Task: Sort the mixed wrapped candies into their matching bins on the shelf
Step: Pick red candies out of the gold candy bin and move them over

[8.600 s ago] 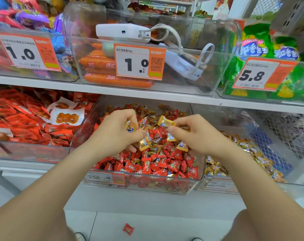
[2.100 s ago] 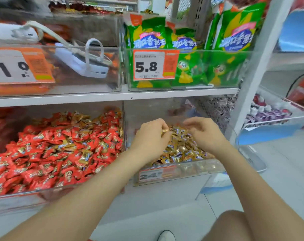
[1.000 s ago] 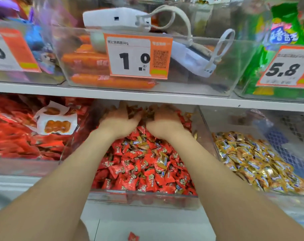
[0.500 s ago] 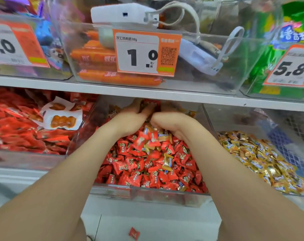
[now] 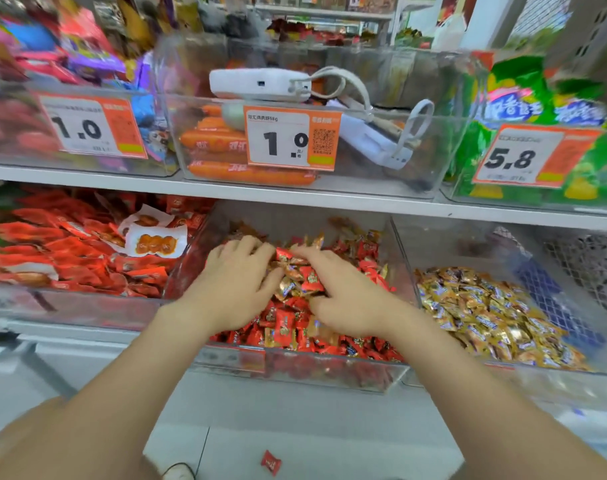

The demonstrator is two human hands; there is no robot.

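Head view. Both hands are in the middle bin (image 5: 295, 367) on the lower shelf, palm down on the heap of red candies (image 5: 284, 323).

The left hand (image 5: 236, 289) has its fingers spread and lightly bent over the pile, with nothing seen pinched. The right hand (image 5: 343, 299) has its fingers stretched flat, tips beside a clump of gold candies (image 5: 288, 284) lying between the two hands.

The gold bin (image 5: 451, 244) stands just to the right, part filled. One dropped candy (image 5: 271, 463) lies on the floor below.

Judgement: the step in hand is raking gold strays out of the red heap. The next move calls for a pinch on gold wrappers only, then a carry rightward over the dividing wall. Red pieces touching them may come along.
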